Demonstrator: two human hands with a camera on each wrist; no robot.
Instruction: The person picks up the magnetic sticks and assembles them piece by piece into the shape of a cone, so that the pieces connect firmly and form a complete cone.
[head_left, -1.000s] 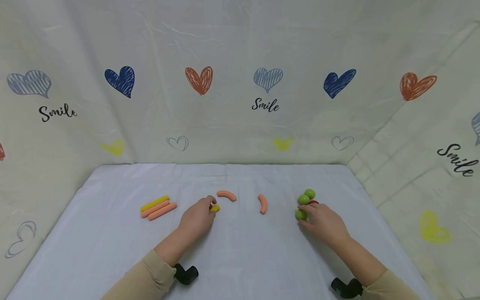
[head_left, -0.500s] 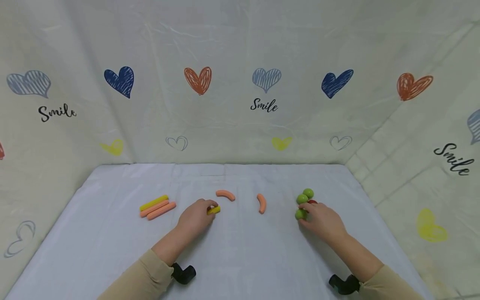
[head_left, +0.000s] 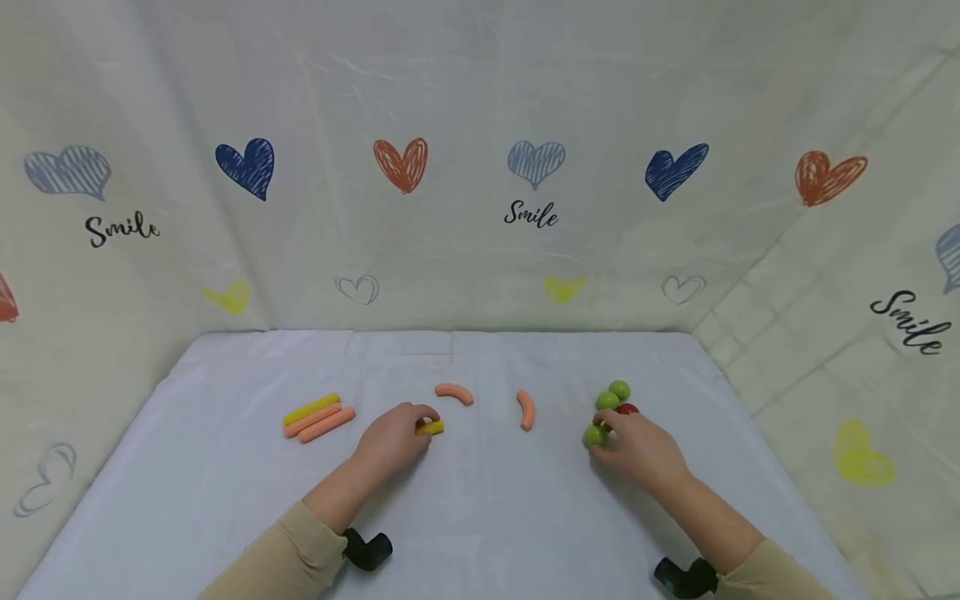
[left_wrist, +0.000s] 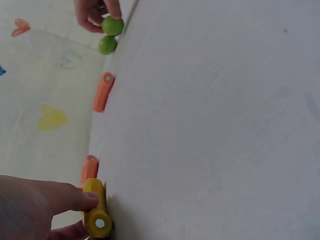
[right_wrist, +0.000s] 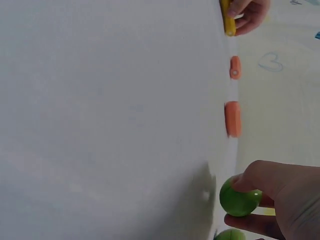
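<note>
My left hand (head_left: pixel 393 433) pinches a short yellow stick (head_left: pixel 433 427) between thumb and fingers, low over the white cloth. In the left wrist view, a silvery round spot, like a magnet, marks the near end of this yellow stick (left_wrist: pixel 95 186). At the right, my right hand (head_left: pixel 641 450) grips a green ball (head_left: pixel 592 436) with its thumb and fingers. Just behind that hand sit a red ball (head_left: pixel 627 409), partly covered, and two more green balls (head_left: pixel 608 401). The right wrist view shows the gripped green ball (right_wrist: pixel 240 204) apart from another green ball (right_wrist: pixel 231 235).
Between the hands, toward the back, lie two curved orange sticks, one crosswise (head_left: pixel 454 393) and one lengthwise (head_left: pixel 527 410). Farther left, a straight yellow stick (head_left: pixel 311 408) and two straight orange sticks (head_left: pixel 327 425) lie side by side. A patterned curtain (head_left: pixel 465 250) hangs behind the table.
My right hand has drawn the green ball slightly left and toward me, exposing more of the red ball. The yellow stick in my left hand has shifted slightly nearer and turned more crosswise.
</note>
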